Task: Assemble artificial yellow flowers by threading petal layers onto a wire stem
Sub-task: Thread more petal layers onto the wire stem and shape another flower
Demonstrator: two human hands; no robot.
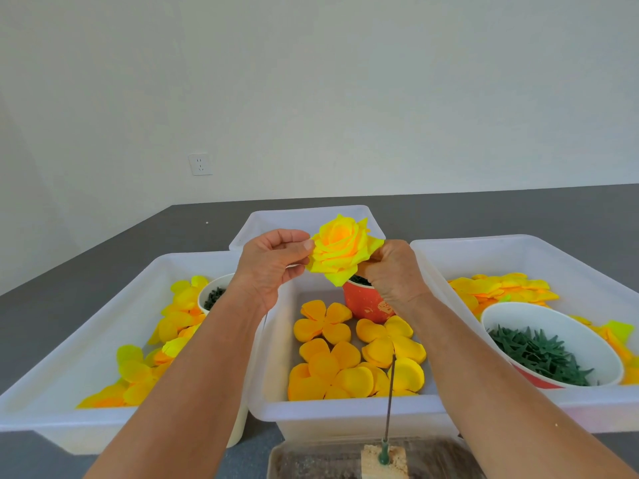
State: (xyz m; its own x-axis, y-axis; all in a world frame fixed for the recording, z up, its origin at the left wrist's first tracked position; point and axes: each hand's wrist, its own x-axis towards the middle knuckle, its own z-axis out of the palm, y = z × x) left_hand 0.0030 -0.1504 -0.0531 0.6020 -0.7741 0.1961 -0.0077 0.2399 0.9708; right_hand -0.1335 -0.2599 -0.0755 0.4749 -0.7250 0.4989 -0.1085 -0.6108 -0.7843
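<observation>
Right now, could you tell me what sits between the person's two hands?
In the head view, the yellow flower sits between the left hand and right hand; both grip it.

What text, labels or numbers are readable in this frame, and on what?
No readable text anywhere.
Red cup: faded pale print on its side, too blurred to read.
Wall socket: only plug slots, no lettering visible.
White bins, red bowl, yellow flower: no markings visible.
</observation>
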